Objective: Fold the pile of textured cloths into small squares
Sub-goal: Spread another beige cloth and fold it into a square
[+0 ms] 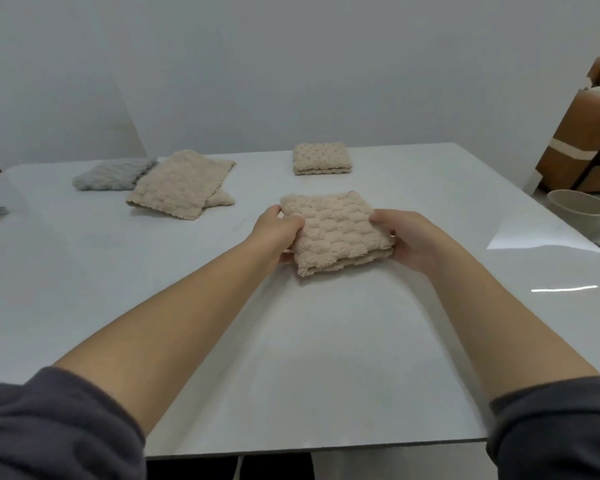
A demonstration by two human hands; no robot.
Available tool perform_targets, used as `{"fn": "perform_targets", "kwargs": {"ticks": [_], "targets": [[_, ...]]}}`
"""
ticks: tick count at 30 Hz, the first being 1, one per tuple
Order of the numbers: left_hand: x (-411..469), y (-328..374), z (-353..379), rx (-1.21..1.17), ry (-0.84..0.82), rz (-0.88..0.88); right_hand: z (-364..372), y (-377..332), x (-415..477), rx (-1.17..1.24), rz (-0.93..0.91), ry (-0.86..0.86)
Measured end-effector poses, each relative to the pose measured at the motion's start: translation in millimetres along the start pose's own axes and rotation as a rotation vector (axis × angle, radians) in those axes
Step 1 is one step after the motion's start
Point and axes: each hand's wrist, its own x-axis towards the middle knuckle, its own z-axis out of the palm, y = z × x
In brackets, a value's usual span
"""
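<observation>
Fingers: left hand (279, 233) and right hand (407, 242) pinch the folded beige cloth's (336, 230) side edges, thumbs on top.
Cloth: mid-table (291, 358), between both hands, long axis nine-to-three.
Finished square (322, 158): twelve o'clock, well apart — nothing between.
Pile (182, 183): ten o'clock, touching a grey cloth (115, 173).

Both hands are on a folded beige cloth (336, 232) mid-table, left hand (279, 233) gripping its left edge and right hand (404, 239) its right, thumbs on top. Further back on the white table (326, 358) sits a finished folded square (322, 158). Off to the left there's a pile of beige cloths (182, 185) partly overlapping a grey cloth (113, 174).
</observation>
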Motion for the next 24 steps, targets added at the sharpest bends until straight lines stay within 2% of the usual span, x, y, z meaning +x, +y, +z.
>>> {"fn": "perform_targets", "kwargs": {"ticks": [7,14,18,24], "targets": [[24.0,12.4,109.1,-0.053,-0.08,0.095,-98.5,-9.4,11.1,0.159,-0.113,0.213],[45.4,31.7,195.9,0.044,-0.106,0.141,-161.2,-2.9,26.6,0.346,-0.236,0.405],[55.8,39.0,230.5,0.12,-0.137,0.187,-186.2,5.1,32.2,0.287,-0.286,0.598],[61.0,42.2,263.9,0.181,-0.175,0.223,-206.2,11.9,33.7,0.023,-0.325,0.896]]}}
